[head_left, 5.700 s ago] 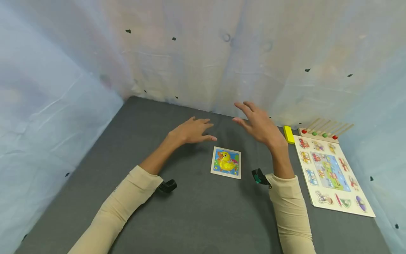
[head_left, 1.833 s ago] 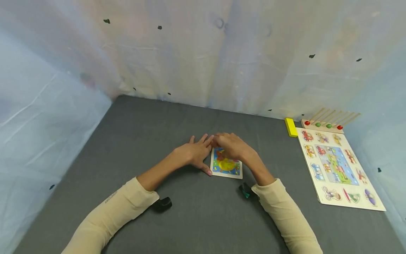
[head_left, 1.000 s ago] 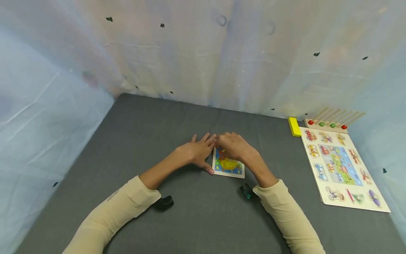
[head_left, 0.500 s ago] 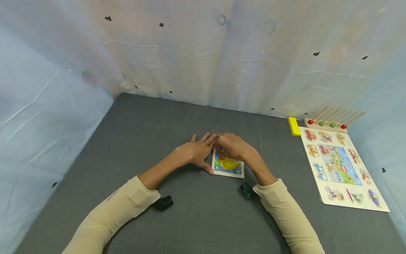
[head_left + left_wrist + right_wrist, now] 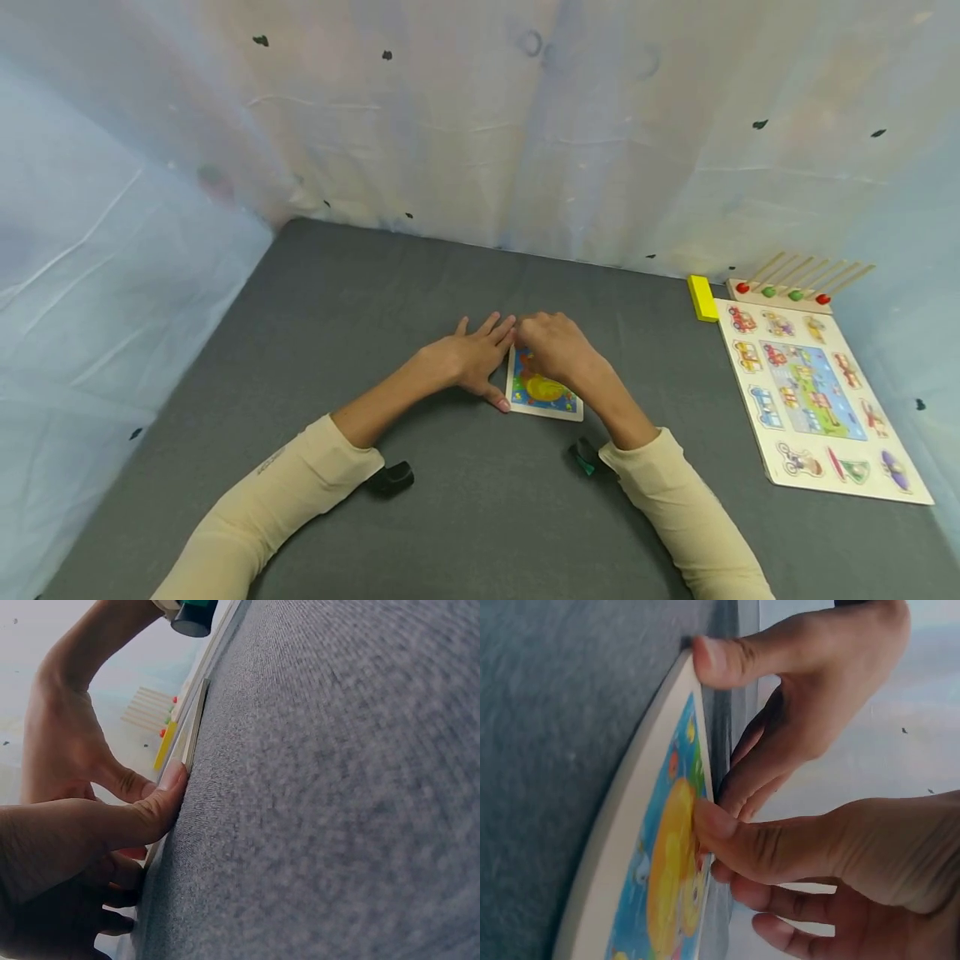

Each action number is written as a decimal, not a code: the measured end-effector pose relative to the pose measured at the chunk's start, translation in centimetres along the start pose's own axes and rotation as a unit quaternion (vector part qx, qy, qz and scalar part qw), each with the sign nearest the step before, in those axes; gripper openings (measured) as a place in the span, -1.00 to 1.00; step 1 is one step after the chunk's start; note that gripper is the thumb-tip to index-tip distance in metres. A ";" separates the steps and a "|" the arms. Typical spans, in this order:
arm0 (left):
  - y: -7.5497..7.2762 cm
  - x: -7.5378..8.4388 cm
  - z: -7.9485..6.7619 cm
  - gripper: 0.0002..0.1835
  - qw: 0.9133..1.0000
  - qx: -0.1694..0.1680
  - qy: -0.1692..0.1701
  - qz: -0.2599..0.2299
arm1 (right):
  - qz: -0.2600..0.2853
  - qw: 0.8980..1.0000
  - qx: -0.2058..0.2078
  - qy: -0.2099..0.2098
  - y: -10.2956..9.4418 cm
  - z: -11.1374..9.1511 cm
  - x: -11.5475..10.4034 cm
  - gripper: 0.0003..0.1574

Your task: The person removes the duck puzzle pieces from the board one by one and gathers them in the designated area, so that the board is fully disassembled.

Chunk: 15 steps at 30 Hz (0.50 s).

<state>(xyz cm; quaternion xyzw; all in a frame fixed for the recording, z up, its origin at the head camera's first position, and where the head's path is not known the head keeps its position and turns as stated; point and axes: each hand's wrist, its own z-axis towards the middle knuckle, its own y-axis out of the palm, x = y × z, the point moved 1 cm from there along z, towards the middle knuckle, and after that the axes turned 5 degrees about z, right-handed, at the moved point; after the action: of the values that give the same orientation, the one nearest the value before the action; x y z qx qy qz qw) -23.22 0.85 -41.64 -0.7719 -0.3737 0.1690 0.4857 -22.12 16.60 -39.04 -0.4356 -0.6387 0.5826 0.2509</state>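
Note:
A small square duck jigsaw puzzle (image 5: 546, 398), with a yellow duck on blue and a pale wooden border, lies flat on the dark table. My left hand (image 5: 474, 360) rests along its left side with fingers spread; in the right wrist view that hand's thumb (image 5: 720, 661) touches a corner of the border. Over the puzzle's upper left, my right hand (image 5: 557, 348) has curled fingers, and its thumb (image 5: 718, 823) presses on the picture. The right index fingertip is hidden behind that thumb. Whether a single piece is lifted I cannot tell. The left wrist view shows the puzzle edge-on (image 5: 196, 724).
At the right lies a larger wooden picture puzzle board (image 5: 772, 450) with vehicles and figures. Behind it stands a wooden rack (image 5: 783, 293) with thin rods and red and green beads. A yellow block (image 5: 702, 298) sits beside them. Pale sheeting (image 5: 465, 150) encloses the table.
Both hands have come down from above the table onto the duck puzzle since the earliest frame. Over the last second they stay almost still; the head view shifts slightly.

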 end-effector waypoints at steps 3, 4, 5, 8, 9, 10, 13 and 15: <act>-0.1 0.1 0.1 0.35 1.000 0.002 0.003 0.006 | 0.013 1.000 0.006 0.003 0.0 -0.1 0.1 -0.62; -0.2 0.1 0.1 0.35 1.000 0.003 0.003 0.009 | 0.016 1.000 0.009 0.000 0.0 -0.1 0.2 -0.59; -0.2 0.2 0.1 0.35 1.000 0.003 0.004 0.011 | 0.018 1.000 0.012 -0.002 0.0 -0.1 0.2 -0.58; -0.2 0.1 0.2 0.35 1.000 0.001 0.003 0.016 | 0.014 1.000 0.013 -0.008 0.0 0.0 0.5 -0.51; -0.2 0.1 0.2 0.35 1.000 0.000 0.003 0.018 | 0.014 1.000 0.011 -0.008 0.0 0.0 0.5 -0.49; -0.1 0.1 0.2 0.35 1.000 0.000 0.002 0.017 | 0.013 1.000 0.008 -0.006 0.1 0.0 0.6 -0.47; 0.0 0.0 0.2 0.35 1.000 -0.001 0.001 0.016 | 0.012 1.000 -0.001 0.001 0.1 0.1 0.6 -0.44; 0.0 0.0 0.2 0.35 1.000 -0.002 0.000 0.014 | 0.015 1.000 -0.003 0.005 0.2 0.1 0.7 -0.42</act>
<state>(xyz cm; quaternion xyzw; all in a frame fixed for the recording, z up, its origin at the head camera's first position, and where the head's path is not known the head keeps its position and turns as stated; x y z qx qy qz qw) -23.37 0.95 -41.77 -0.7780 -0.3630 0.1749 0.4820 -22.51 17.13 -39.39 -0.4485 -0.6326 0.5823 0.2441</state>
